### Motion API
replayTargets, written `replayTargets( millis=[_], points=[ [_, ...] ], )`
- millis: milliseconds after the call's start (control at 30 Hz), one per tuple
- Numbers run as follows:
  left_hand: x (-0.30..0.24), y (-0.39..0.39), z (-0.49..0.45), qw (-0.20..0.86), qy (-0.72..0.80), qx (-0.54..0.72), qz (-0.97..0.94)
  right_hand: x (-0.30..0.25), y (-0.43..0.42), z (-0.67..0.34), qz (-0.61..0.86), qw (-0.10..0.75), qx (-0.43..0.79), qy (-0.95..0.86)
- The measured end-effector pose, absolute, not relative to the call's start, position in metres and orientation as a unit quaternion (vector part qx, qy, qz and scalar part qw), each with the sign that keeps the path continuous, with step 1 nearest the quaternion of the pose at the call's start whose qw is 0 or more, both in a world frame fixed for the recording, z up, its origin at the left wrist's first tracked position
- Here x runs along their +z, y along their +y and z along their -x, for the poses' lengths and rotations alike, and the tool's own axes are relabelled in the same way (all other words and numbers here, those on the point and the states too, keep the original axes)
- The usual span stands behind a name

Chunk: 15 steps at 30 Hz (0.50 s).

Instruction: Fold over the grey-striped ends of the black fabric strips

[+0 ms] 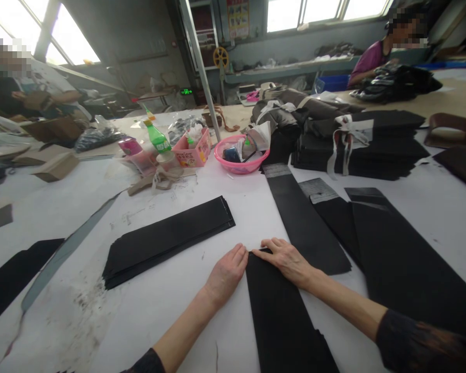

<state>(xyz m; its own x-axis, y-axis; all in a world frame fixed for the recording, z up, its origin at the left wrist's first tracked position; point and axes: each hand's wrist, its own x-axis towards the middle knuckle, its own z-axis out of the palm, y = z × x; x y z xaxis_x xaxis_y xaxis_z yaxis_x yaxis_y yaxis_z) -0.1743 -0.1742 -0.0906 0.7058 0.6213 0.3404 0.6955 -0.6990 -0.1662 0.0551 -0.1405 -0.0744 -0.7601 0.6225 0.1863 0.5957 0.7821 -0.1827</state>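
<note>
A long black strip (pixel 283 321) lies lengthwise on the white table (pixel 178 311) in front of me. My left hand (pixel 227 274) rests at the strip's far left corner, fingers together and flat, touching its edge. My right hand (pixel 285 259) lies flat on the far end of the strip, fingers stretched toward the left corner. Neither hand grips anything. To the left lies a stack of black strips (pixel 166 241). To the right, several more long black strips (pixel 306 223) are laid out side by side.
A pink bowl (pixel 241 167) with small items, a green bottle (pixel 157 137) and a pink box (pixel 194 150) stand mid-table. Tied bundles of black material (pixel 357 145) are piled at the back right. One person sits at the far left, another at the far right.
</note>
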Motion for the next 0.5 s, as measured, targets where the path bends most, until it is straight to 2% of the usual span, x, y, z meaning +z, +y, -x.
replayTargets(
  millis=[300, 500],
  points=[
    [-0.091, -0.181, 0.180, 0.142, -0.387, -0.099, 0.906, -0.073, -0.144, -0.055, 0.317, 0.135, 0.030, -0.938],
    [-0.078, -0.185, 0.176, 0.043, -0.491, -0.131, 0.860, -0.076, -0.145, -0.052, 0.321, 0.122, -0.003, -0.939]
  ],
)
